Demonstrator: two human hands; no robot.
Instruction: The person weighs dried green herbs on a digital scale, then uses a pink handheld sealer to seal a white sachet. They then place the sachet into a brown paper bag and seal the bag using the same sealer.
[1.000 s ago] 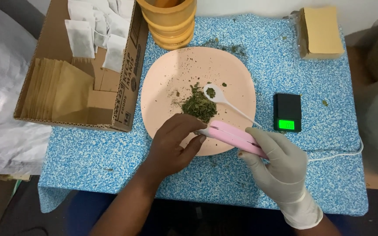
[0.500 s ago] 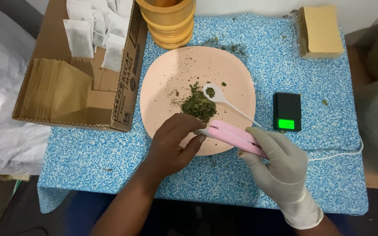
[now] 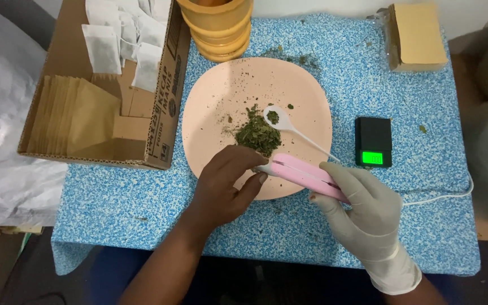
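Cardboard box (image 3: 159, 101) at the left holds brown paper bags (image 3: 74, 116) and white sachets (image 3: 122, 42). Beside it, a pink plate (image 3: 216, 107) carries dried green herbs (image 3: 257, 134) and a white spoon (image 3: 289, 127). Over its near rim, the gloved right hand (image 3: 362, 206) grips a pink sealer (image 3: 306, 174); the bare left hand (image 3: 224, 183) pinches its tip.

Packages and one lit screen on the blue-speckled table

An open cardboard box (image 3: 159, 121) sat left; a green screen (image 3: 373, 157) glowed on the black scale; a tan packet (image 3: 417, 35), perhaps wrapped, lay far right.
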